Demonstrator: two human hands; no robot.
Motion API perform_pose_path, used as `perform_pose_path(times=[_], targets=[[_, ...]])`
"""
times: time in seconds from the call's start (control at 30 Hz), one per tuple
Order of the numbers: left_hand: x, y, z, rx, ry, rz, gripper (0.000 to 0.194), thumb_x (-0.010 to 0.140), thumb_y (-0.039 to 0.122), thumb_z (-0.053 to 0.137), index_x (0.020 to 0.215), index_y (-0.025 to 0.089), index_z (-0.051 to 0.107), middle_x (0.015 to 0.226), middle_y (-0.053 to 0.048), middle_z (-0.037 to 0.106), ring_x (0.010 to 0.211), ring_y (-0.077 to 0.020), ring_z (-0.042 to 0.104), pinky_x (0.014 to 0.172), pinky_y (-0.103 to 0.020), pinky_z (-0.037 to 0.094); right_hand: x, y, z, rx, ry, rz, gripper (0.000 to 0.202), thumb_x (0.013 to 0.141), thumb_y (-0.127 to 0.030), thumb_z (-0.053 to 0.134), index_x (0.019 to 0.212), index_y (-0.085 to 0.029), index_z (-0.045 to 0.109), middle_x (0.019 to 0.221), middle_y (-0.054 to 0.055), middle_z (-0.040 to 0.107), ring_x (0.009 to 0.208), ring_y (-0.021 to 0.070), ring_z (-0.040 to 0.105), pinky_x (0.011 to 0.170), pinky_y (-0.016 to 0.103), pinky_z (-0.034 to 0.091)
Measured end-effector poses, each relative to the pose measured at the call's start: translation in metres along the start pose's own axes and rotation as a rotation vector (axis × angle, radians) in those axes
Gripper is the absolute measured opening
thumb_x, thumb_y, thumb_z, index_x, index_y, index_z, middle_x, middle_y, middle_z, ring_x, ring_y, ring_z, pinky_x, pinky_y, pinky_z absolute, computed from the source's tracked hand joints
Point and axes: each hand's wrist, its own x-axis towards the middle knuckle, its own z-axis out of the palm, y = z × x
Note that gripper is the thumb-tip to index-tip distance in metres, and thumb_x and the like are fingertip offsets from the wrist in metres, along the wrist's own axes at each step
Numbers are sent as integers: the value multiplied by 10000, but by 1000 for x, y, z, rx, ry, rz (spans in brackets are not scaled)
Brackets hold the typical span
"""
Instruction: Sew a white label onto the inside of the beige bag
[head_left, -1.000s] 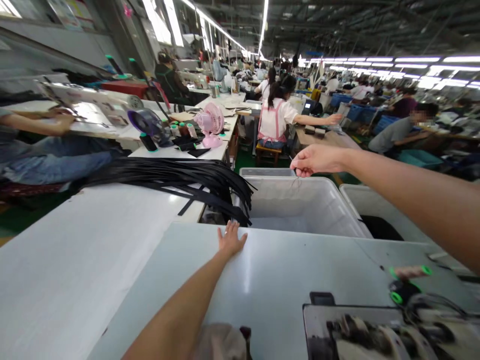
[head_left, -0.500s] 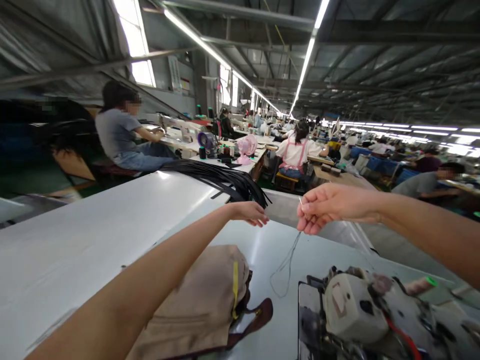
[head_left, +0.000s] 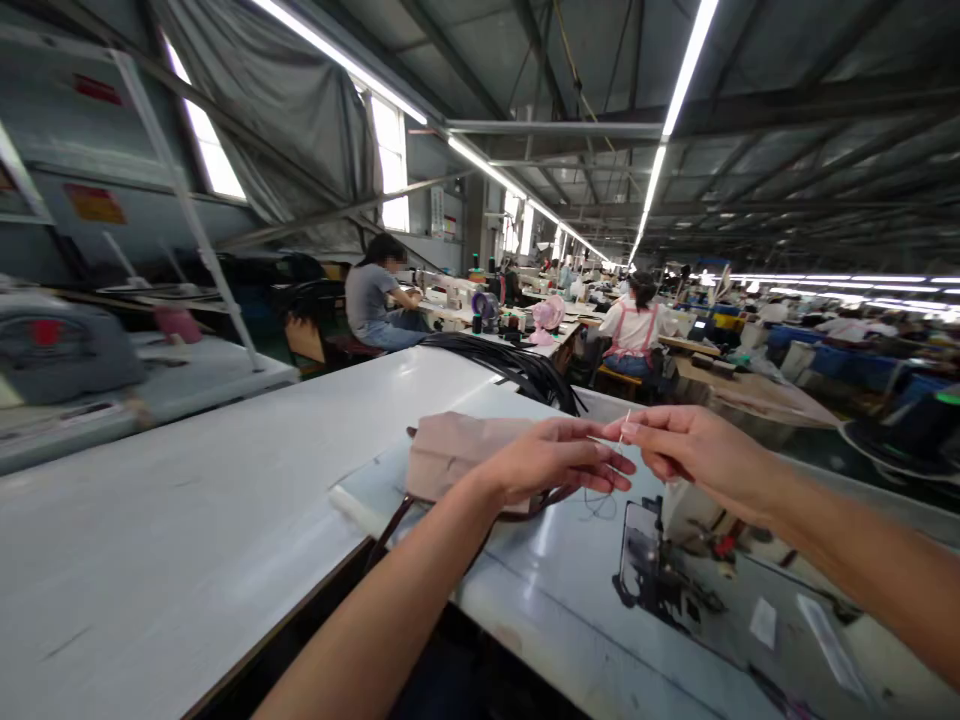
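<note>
Head view: right hand (head_left: 679, 452) grip pinching needle (head_left: 625, 428) above white table (head_left: 187, 520), factory hall.

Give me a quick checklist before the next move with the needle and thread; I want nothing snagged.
1. Thin metal needle pinched in right hand: ok.
2. Left hand fingertips meet the right hand at the needle: ok.
3. Dark thin thread hangs loose below the hands: ok.
4. Thread through the needle eye: cannot tell.
5. Beige fabric bag lies flat on the pale worktable: ok.
6. Sewing machine apart from both hands: ok.
</note>
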Motion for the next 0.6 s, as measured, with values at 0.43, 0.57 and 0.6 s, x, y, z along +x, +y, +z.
perform_pose_path(times=[0.43, 0.57, 0.6], targets=[[-188, -93, 77, -92, 568, 19, 420, 624, 473, 781, 814, 110, 687, 757, -61, 710, 634, -130, 671, 621, -229, 515, -94, 61, 159, 474, -173, 35, 316, 694, -477, 726, 885, -226, 720, 554, -19, 491, 534, 100, 380, 479, 236, 294], [-250, -120, 72, -85, 873, 97, 463, 593, 518, 771, 781, 108, 664, 701, -62, 694, 600, -137, 661, 580, -235, 507, -107, 82, 213, 502, -299, 104, 281, 697, -528, 693, 870, -310, 728, 677, 30, 615, 592, 163, 493, 559, 319, 438], [-270, -125, 69, -39, 989, 109, 451, 608, 514, 759, 771, 108, 654, 677, -61, 690, 576, -134, 653, 559, -231, 498, -111, 89, 226, 497, -364, 114, 283, 709, -550, 665, 889, -341, 726, 720, 39, 640, 624, 191, 531, 605, 360, 472]])
